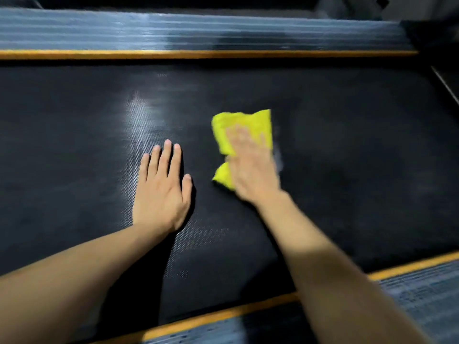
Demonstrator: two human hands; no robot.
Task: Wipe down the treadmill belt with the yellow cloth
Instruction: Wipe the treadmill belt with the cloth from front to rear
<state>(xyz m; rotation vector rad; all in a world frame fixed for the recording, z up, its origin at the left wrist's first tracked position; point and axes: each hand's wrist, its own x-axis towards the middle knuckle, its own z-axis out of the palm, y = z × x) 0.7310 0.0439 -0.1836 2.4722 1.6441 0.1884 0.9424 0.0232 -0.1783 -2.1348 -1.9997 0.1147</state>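
The black textured treadmill belt (pixel 347 145) fills the middle of the view. A crumpled yellow cloth (pixel 248 122) lies on it, right of centre. My right hand (pixel 250 167) presses flat on top of the cloth and is blurred by motion; cloth shows beyond the fingertips and beside the thumb. My left hand (pixel 161 184) rests palm down on the bare belt to the left of the cloth, fingers together and holding nothing.
Ribbed grey side rails edged with an orange stripe run along the far side (pixel 198 33) and the near side (pixel 422 294) of the belt. A bright reflection streak (pixel 136 115) marks the belt left of centre.
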